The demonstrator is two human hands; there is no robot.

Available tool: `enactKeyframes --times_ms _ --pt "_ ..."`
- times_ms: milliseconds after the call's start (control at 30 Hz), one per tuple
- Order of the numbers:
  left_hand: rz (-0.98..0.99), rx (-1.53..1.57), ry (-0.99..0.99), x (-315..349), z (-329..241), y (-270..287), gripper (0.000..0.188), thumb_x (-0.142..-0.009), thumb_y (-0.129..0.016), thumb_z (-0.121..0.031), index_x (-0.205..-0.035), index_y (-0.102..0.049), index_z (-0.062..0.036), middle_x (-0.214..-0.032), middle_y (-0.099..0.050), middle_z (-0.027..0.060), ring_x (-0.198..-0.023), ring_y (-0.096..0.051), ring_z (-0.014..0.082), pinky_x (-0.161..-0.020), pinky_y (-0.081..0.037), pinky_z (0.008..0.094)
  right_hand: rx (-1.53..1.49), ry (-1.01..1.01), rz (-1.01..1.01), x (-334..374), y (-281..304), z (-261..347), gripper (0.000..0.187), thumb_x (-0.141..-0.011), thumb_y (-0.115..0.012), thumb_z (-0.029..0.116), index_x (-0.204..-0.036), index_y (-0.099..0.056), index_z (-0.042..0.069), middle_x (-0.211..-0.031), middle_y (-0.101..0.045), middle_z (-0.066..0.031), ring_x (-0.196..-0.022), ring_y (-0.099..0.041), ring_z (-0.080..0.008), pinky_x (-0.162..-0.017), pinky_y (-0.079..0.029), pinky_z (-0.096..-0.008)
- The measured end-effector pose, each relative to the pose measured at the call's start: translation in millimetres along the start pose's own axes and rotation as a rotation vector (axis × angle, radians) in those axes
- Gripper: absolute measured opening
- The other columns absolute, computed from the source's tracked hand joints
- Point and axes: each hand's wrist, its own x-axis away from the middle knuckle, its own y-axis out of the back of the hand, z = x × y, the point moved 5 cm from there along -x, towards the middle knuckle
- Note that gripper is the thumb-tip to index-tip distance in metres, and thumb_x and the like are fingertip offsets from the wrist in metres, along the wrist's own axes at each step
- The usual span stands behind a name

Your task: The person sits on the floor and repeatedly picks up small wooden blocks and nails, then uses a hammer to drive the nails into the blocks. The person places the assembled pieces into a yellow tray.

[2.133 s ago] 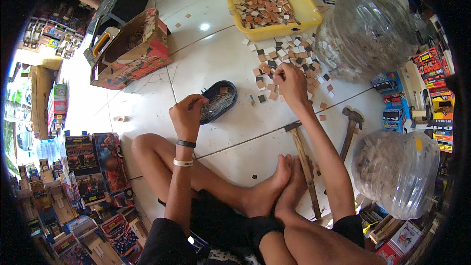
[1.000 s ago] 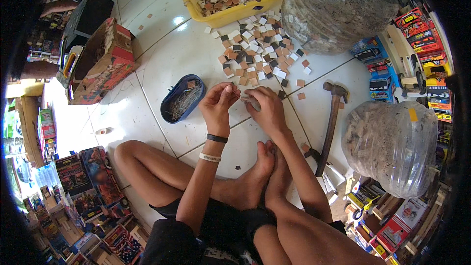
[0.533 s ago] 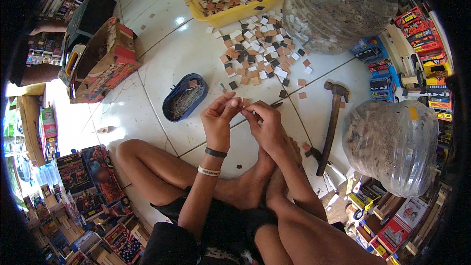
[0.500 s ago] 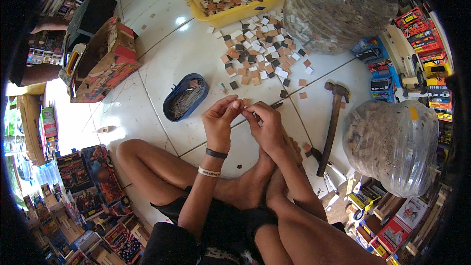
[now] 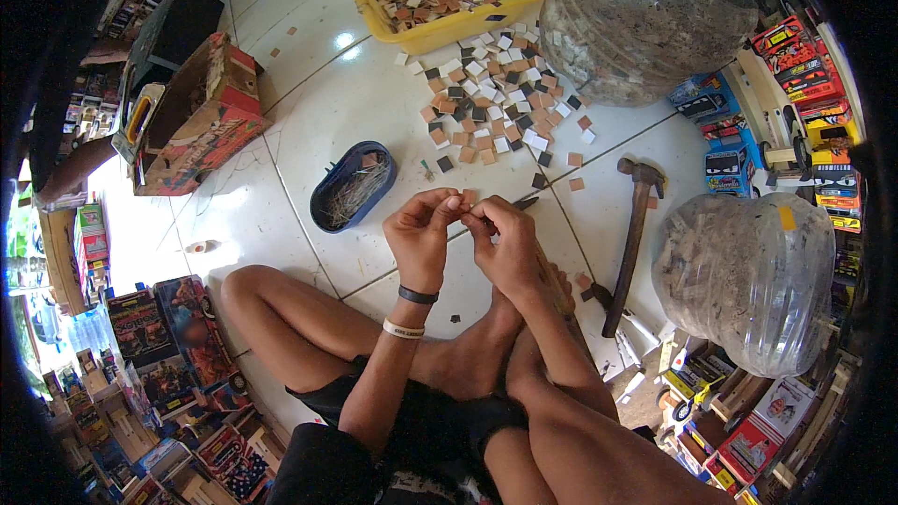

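Observation:
My left hand and my right hand meet above the floor, fingertips pinched close together. A small tan square piece shows at the tips of my left thumb and finger. What my right fingertips pinch is too small to make out. Just beyond lies a scatter of small square pieces, tan, white and black. Left of my hands stands a blue oval container holding thin, pale, wire-like pieces. A hammer with a wooden handle lies to the right.
A yellow tub with more square pieces stands at the far side. Large filled clear plastic bags sit at the right. A worn cardboard box is at the left. Wooden toy trucks line both sides. A dark pointed tool tip shows beside my right hand.
Both hands stay nearly in place, fingertips still together, with only a slight shift. At the far left edge, another person's arm has moved lower.

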Motion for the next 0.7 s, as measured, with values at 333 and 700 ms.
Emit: enactKeyframes --times_ms 333,700 --pt "0.005 -0.085 -0.03 -2.0 -0.4 0.8 0.007 -0.098 -0.074 0.0 -0.102 -0.072 0.0061 -0.099 -0.077 0.0115 -0.086 -0.075 0.0177 -0.08 -0.063 0.0313 -0.058 -0.118 0.023 4.4 -6.0 -4.2 0.012 -0.095 -0.074 0.008 -0.089 -0.066 0.001 -0.078 -0.068 -0.0134 -0.061 -0.064 -0.0266 -0.058 -0.048 -0.0373" --pt "0.068 -0.138 0.032 -8.9 3.0 10.6 0.016 -0.099 -0.074 -0.003 -0.11 -0.075 0.0083 -0.1 -0.078 0.0116 -0.091 -0.075 0.0183 -0.085 -0.063 0.0321 -0.013 -0.136 0.081 1.2 -8.7 -14.5 0.016 -0.093 -0.079 0.011 -0.104 -0.072 0.001 -0.085 -0.07 -0.0142 -0.076 -0.069 -0.031 -0.072 -0.055 -0.0402"
